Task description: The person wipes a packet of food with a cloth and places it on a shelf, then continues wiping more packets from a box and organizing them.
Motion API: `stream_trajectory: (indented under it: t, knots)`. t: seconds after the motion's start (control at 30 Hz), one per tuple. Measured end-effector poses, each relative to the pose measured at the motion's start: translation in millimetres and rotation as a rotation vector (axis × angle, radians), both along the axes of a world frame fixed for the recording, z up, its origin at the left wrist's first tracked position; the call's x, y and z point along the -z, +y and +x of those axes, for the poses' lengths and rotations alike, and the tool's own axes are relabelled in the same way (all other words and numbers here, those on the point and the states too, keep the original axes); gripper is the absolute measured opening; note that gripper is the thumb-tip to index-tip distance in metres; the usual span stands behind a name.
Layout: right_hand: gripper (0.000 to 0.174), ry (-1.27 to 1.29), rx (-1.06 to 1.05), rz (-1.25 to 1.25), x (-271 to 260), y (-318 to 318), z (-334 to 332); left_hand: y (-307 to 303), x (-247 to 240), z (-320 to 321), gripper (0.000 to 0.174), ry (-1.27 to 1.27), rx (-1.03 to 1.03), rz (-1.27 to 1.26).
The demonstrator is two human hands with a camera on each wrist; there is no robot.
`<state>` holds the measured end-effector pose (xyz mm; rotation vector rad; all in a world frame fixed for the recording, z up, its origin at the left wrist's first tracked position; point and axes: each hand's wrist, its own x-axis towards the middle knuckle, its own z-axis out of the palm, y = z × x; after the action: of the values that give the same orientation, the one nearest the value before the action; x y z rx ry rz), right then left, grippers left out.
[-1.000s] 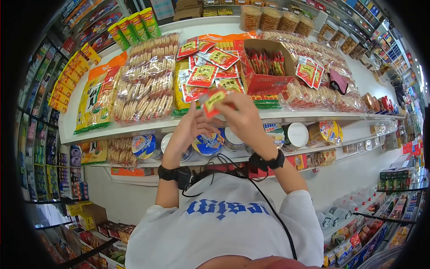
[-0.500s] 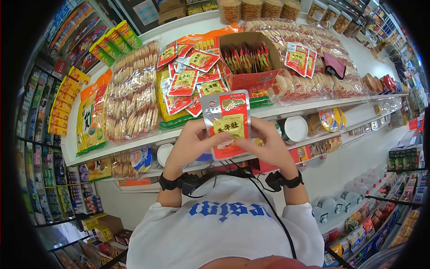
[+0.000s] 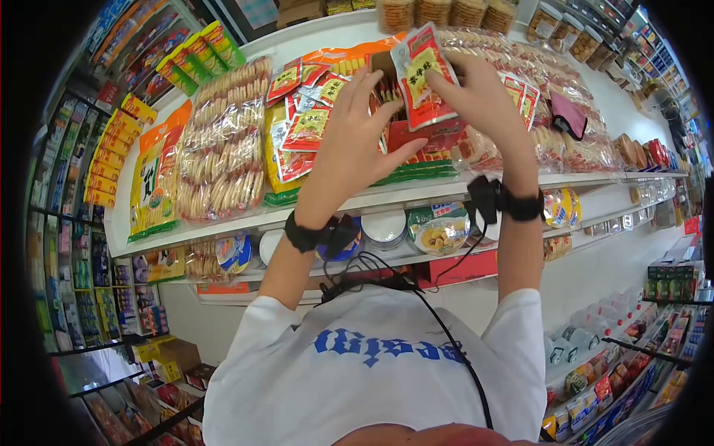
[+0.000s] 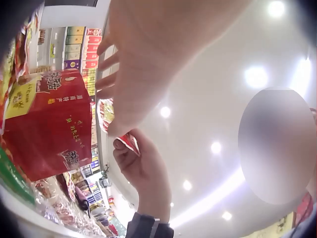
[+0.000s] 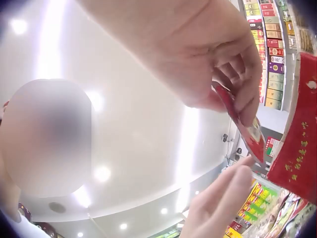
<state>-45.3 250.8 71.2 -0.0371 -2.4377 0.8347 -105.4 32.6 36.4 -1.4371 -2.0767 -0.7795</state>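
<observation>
My right hand [image 3: 483, 97] pinches a red and silver snack packet [image 3: 418, 56], thumb across its printed face, above an open red cardboard box [image 3: 428, 137]. The right wrist view shows the same packet [image 5: 250, 136] nearly edge-on between thumb and fingers. To the left of the packet, my left hand [image 3: 353, 145] is raised with fingers spread, holding nothing, and it overlaps the box's left side. A pile of similar red packets [image 3: 306, 128] lies left of the box, partly hidden behind that hand. The packet in my hand covers much of the box's inside.
Two more red packets [image 3: 524, 97] rest on bagged round crackers [image 3: 550, 152] at right, beside a pink and black cloth item [image 3: 568, 117]. Another bag of crackers [image 3: 223, 149] lies at left. Clear jars [image 3: 431, 13] line the back. Tubs [image 3: 439, 227] fill the shelf below.
The packet was held in both hands near the shelf's front edge. My right hand has carried it up and forward over the box; my left hand has let go and moved forward beside it.
</observation>
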Motion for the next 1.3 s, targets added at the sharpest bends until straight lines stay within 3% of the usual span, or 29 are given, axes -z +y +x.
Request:
stream_trajectory:
  t: [0.1,0.2,0.23,0.43,0.53,0.57,0.67,0.77,0.87,0.97,1.07,1.17,1.3]
  knots:
    - [0.039,-0.498,-0.096,-0.074,-42,4,-21,6,16,-11,0.042,0.026,-0.038,-0.054]
    - [0.038,-0.663,-0.158,-0.276,-33,10,-49,7,21,-14,0.040,-0.052,-0.026,-0.068]
    - [0.036,-0.600,-0.211,-0.287,-33,8,-53,6,22,-14,0.040,-0.094,-0.025,-0.063]
    - [0.033,-0.550,0.002,0.143,-29,-15,-68,3,24,-16,0.038,-0.127,-0.014,-0.046]
    - [0.033,-0.489,-0.019,0.153,-25,-47,-67,3,29,-16,0.038,-0.136,-0.006,0.004]
    - [0.035,-0.102,0.056,0.518,10,-42,-85,4,30,-16,0.037,-0.141,-0.003,0.022]
    - [0.024,-0.078,0.155,0.466,6,-59,-76,3,37,-16,0.037,-0.160,-0.021,0.040]
    - [0.025,-0.577,0.076,0.215,-14,-39,-80,-1,36,-17,0.038,-0.158,-0.030,0.024]
    - [0.022,-0.334,0.153,0.564,-7,-47,-71,-4,34,-16,0.041,-0.174,-0.041,0.006]
    - [0.029,-0.492,0.070,0.370,-19,-44,-71,-3,35,-17,0.037,-0.183,-0.043,0.022]
    - [0.031,-0.400,0.079,0.181,-25,-43,-62,-3,35,-19,0.035,-0.164,-0.032,0.026]
    - [0.037,-0.286,0.044,0.266,-18,-39,-71,-1,31,-16,0.034,-0.200,-0.032,-0.001]
    - [0.029,-0.287,0.169,0.414,1,-47,-84,-1,29,-14,0.036,-0.184,-0.054,-0.034]
